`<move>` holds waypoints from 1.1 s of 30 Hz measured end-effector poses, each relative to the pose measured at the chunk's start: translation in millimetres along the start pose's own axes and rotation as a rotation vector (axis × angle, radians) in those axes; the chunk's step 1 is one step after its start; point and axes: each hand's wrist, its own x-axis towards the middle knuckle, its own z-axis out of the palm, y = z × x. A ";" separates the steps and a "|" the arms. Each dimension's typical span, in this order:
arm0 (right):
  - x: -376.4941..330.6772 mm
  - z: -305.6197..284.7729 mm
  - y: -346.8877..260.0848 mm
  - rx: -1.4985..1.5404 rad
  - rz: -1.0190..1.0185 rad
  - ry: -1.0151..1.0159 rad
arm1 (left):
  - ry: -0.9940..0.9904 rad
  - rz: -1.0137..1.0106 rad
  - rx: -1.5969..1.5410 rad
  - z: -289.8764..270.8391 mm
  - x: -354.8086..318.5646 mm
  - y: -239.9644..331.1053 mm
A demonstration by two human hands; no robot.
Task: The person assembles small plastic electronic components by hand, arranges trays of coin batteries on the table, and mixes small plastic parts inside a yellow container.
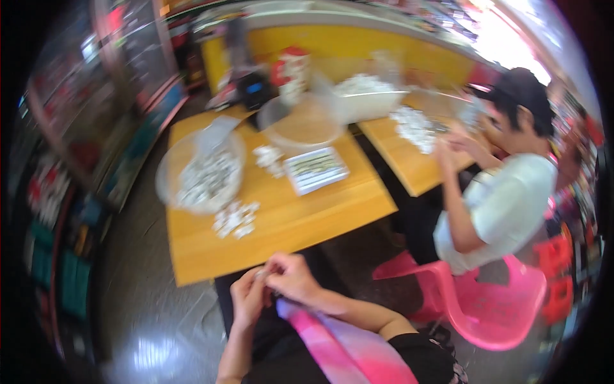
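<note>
Wooden table [307, 221] before me: clear tub [164, 180] of white pieces at its left edge, loose pile [235, 219] toward the front-left corner. Off the front edge, the left hand [247, 296], fingers curled, pinches a small pale piece [261, 273] against the curled right hand [292, 279]. Probably light, stiff, best held by its rim; its direction and long axis are too blurred to tell.
</note>
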 end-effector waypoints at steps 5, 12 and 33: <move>6.4 -5.3 0.2 0.235 0.075 -0.114 | -0.100 -0.016 -0.014 -8.3 2.2 -3.4; 9.1 1.1 -2.1 0.434 0.229 -0.190 | -0.289 -0.028 -0.187 -33.2 -3.7 3.9; -5.7 0.4 -22.1 -0.081 -0.126 -0.193 | -0.154 -0.091 -0.339 -27.5 2.0 -10.5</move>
